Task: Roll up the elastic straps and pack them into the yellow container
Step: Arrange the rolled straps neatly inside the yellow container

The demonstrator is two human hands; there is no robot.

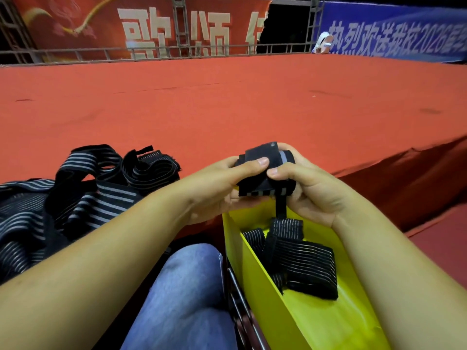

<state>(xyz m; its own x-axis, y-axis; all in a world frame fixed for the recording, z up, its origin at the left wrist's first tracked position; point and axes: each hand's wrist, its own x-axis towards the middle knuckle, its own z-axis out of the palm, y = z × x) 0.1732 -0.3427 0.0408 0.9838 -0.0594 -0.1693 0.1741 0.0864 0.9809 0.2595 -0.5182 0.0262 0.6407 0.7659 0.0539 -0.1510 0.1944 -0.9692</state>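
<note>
- A partly rolled black elastic strap with grey stripes (257, 152) is held just above the open, yellow, box-shaped container (316, 322). Its narrow end hangs down toward the container.
- The roll is gripped by the left hand (214, 188), with the fingers curled beneath and the thumb pressed on top.
- It is also pinched by the right hand (316, 195), with the thumb in front and the fingers wrapped behind.
- Several rolled black straps (303, 258) lie inside the container.
- A heap of loose striped straps (101, 195) is seen at the left on the red carpet (227, 97).

Red carpet (227, 102) wide, lightly wrinkled; metal truss railing (151, 50) along carpet's far edge; red banner (141, 24), white characters, beyond carpet's far left; blue banner (394, 34) beyond far right; dark gap (288, 24) between banners
</note>
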